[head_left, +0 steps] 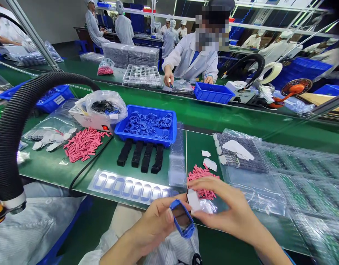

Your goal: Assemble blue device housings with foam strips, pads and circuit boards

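My left hand (155, 222) is closed on a small blue plastic frame (183, 220) with a dark, glossy window in it, tilted toward me above the table's front edge. Between the thumb and fingers of my right hand (231, 206) is a thin white rectangular piece (194, 200) with a dark edge. The piece is just behind and to the right of the frame; whether they touch I cannot tell. Pink strips (204, 180) lie in a pile behind my right hand. A clear sheet with oval cutouts (127, 187) lies left of my hands.
A blue bin (172, 138) of blue frames stands behind stacks of black parts (141, 156). Bagged trays (241, 151) sit at right. A black hose (9, 132) arches at left, near another pink pile (85, 145). A co-worker (191, 55) works across the table.
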The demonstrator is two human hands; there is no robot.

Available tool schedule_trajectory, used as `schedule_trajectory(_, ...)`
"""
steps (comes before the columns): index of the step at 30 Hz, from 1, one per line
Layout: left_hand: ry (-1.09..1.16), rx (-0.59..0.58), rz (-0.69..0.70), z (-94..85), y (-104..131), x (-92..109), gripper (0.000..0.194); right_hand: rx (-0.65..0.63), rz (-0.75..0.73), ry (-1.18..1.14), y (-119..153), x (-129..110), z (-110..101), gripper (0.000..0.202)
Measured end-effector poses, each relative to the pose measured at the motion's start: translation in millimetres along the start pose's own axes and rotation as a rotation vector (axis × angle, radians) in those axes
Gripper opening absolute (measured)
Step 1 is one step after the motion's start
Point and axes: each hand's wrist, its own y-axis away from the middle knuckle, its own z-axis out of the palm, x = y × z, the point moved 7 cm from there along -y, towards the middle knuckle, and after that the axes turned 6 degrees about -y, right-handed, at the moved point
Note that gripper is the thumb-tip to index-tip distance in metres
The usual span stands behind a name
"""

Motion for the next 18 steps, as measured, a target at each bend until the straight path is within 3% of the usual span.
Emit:
schedule_trajectory(4,0.031,-0.056,0.009,7.7,7.2,-1.8,0.041,-0.019,-0.037,-0.024,8.2,-24.0,6.4,0.033)
schedule_trajectory(9,0.045,-0.024,0.007,10.1,16.1,-7.5,0.039,-0.033,-0.028,0.052,13.9,-39.7,10.6,0.048)
schedule_trajectory(14,-0.023,-0.071,0.056,14.1,21.6,-13.2,0.037,-0.098,-0.023,-0.020,15.6,-49.6,17.6,0.032)
schedule_trajectory(18,-0.043,-0.102,0.015,8.9,27.7,-27.1,0.038,-0.141,-0.056,-0.086,26.1,-48.4,23.4,0.034)
